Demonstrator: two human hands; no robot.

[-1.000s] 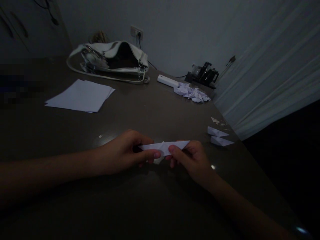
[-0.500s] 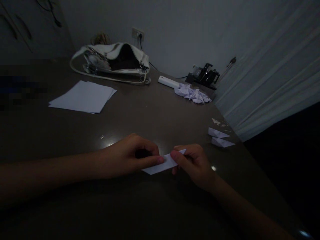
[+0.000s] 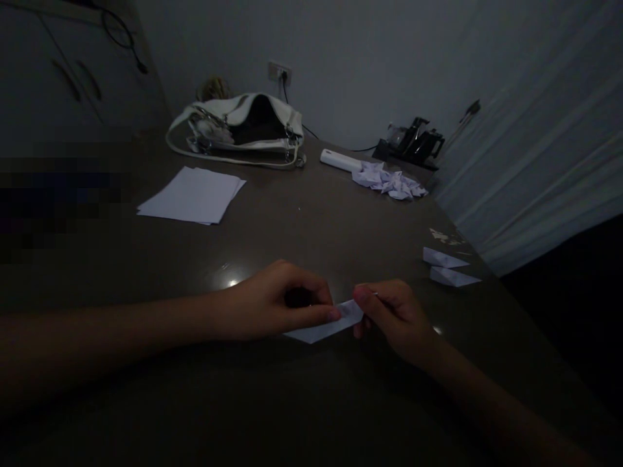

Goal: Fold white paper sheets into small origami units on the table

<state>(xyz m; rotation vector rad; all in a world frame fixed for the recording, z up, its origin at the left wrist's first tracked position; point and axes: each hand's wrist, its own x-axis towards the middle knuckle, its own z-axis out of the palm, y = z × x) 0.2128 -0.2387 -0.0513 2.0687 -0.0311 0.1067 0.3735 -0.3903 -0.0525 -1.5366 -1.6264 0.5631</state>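
One folded paper strip point(image 3: 318, 332) is pinched twice — left hand point(image 3: 275, 303) near its middle, right hand point(image 3: 395, 318) at its right end — left of two folded paper pieces point(image 3: 451, 277) on the table point(image 3: 302, 237).

No legible txt/nos. anywhere.

I was at a glossy brown table point(image 3: 316, 237) in a dim room that looked like part of a home. A white handbag point(image 3: 236, 110) lay open at the far side, below a wall socket point(image 3: 274, 67); a pale cabinet point(image 3: 29, 71) with curved handles point(image 3: 66, 80) stood far left, black jug-like ware point(image 3: 429, 146) far right, and pale curtain-like drapery point(image 3: 545, 143) hung along the right.
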